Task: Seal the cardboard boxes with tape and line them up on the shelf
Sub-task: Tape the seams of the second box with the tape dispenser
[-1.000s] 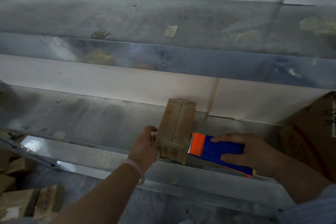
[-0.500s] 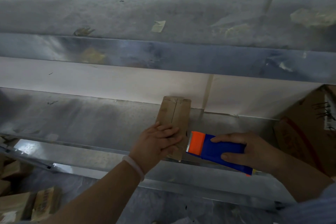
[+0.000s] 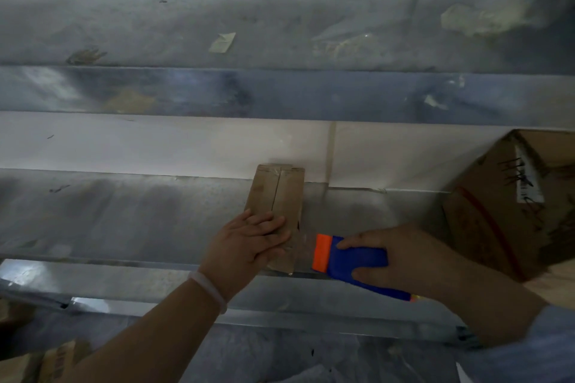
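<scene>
- Head view: small cardboard box (image 3: 278,196) lies on the metal shelf (image 3: 124,218), its long axis running from the front lip back to the wall, centre seam facing up.
- Left hand (image 3: 249,242) lies flat on the box's near end, fingers spread, pressing rather than gripping.
- Right hand (image 3: 401,255) is clenched around the blue-and-orange tape dispenser (image 3: 351,258), just right of the box's near corner, a clear tape strip bridging them.
- Likely next: dispenser must travel left.

The shelf (image 3: 124,218) is dull, smudged metal, the small box (image 3: 280,193) matt brown cardboard, the tape dispenser (image 3: 351,261) smooth plastic.
</scene>
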### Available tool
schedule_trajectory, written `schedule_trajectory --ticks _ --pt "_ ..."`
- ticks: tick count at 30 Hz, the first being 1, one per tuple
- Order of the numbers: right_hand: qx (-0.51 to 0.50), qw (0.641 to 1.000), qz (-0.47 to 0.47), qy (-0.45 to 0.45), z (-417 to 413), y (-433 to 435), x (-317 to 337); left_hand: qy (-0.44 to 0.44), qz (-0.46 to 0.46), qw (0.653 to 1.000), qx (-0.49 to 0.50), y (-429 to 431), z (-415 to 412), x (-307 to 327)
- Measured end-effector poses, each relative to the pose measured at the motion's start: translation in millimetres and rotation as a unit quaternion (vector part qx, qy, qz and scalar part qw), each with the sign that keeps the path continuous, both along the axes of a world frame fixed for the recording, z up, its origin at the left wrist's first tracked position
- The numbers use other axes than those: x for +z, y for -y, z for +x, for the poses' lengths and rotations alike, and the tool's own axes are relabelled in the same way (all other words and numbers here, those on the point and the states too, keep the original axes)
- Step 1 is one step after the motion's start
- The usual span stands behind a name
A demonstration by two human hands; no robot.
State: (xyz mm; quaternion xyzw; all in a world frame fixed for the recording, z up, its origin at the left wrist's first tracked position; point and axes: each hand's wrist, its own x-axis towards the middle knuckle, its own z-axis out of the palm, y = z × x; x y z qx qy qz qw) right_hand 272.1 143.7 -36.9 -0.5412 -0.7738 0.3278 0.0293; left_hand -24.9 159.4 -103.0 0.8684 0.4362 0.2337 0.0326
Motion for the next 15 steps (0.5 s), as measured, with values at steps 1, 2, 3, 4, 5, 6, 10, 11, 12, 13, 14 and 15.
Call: schedule_trajectory --ticks 1,2,3,4,5,6,10,11,12,13,14,15 --pt "0.006 0.999 0.035 0.033 -10.6 2.5 -3.6 -0.004 -0.001 1.000 0.000 0.1 0.8 0.5" --pt "0.021 0.995 0.071 0.071 -20.7 4.4 -7.6 -0.007 -0.004 1.000 -0.001 0.4 1.3 1.1" --pt "0.040 0.987 0.103 0.113 -29.1 6.0 -12.5 -0.009 -0.005 1.000 -0.001 0.4 1.3 0.8" --pt "0.057 0.979 0.125 0.152 -35.0 7.3 -17.9 -0.009 -0.007 1.000 -0.001 0.1 0.6 0.3" --pt "0.062 0.972 0.134 0.182 -37.5 8.1 -22.0 -0.008 -0.011 1.000 0.001 -0.1 -0.4 -0.2" --pt "0.056 0.970 0.134 0.196 -35.4 7.6 -24.8 -0.004 -0.016 1.000 0.002 0.0 -1.0 -0.8" --pt "-0.049 0.965 0.170 0.193 -9.2 -3.6 -27.1 0.020 -0.027 0.999 0.012 1.3 1.4 0.6" --pt "-0.073 0.959 0.191 0.195 -3.1 -8.2 -29.7 0.023 -0.028 0.999 0.015 1.7 2.5 1.3" --pt "-0.093 0.954 0.208 0.195 1.6 -13.3 -33.3 0.025 -0.031 0.999 0.018 1.7 3.5 2.0" --pt "-0.108 0.951 0.216 0.191 5.2 -18.6 -37.3 0.026 -0.035 0.999 0.022 1.7 4.0 2.6" --pt "-0.118 0.950 0.220 0.186 8.3 -24.1 -42.1 0.029 -0.039 0.999 0.025 1.8 4.3 3.0" --pt "-0.122 0.950 0.219 0.188 10.9 -29.8 -47.0 0.033 -0.041 0.998 0.028 1.7 4.7 3.1"
